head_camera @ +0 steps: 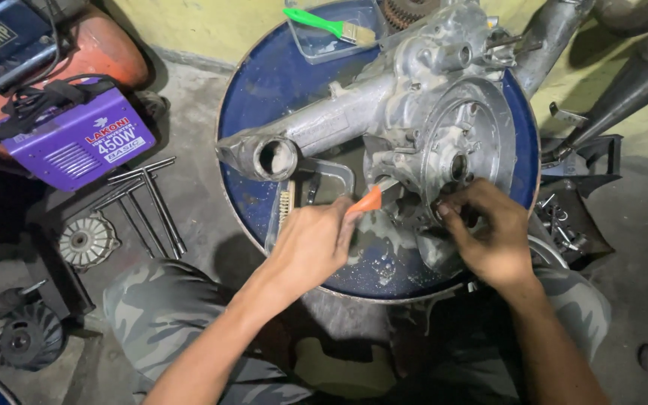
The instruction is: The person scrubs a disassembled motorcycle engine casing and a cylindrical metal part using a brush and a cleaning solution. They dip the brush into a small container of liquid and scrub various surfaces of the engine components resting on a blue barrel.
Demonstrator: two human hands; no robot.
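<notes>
We kneel over a blue drum top [264,82] that bears a big grey engine casing [414,127], its long arm reaching left to an open round mouth. A purple welding box [76,139] sits well apart on the floor to the left, with T-handled wrenches [148,202] beside it. A clear tray [313,187] lies under the casing's arm, and a green-handled brush [324,24] rests in another tray at the far rim.

Our right hand [489,236] presses closed fingers on the casing's lower edge, steadying it. Our left hand [313,244] is clamped on an orange-handled brush [369,200], bristles against the casing near its round opening.

The drum top looks wet; we judge the casing could slide if the right hand slackens, and the brush could slip in a slick grip.
</notes>
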